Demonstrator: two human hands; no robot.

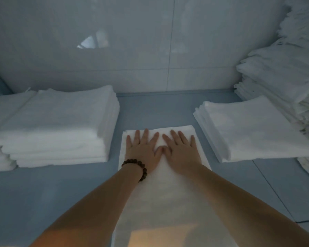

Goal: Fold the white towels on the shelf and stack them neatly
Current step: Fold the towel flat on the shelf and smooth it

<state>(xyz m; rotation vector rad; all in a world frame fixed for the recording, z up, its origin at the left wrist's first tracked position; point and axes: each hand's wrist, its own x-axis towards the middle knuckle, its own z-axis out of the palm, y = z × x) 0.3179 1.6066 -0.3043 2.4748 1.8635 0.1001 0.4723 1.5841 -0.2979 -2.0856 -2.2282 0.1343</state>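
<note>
Towel (168,202) lay lengthwise mid-shelf (43,193), reaching its front edge. Left hand (143,150) and right hand (181,152) pressed flat on its far end, fingers spread wide, thumbs meeting. Left stack (57,125) and right stack (253,129) flanked it.

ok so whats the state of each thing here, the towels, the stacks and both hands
middle towel, laid flat as a long strip
left hand, fingers straight, pressing flat on the middle towel
right hand, fingers straight, pressing flat beside the left hand
left stack, folded, tidy, several towels high
right stack, folded, lower, edges slightly fanned
far right pile, tall, edges uneven
</note>
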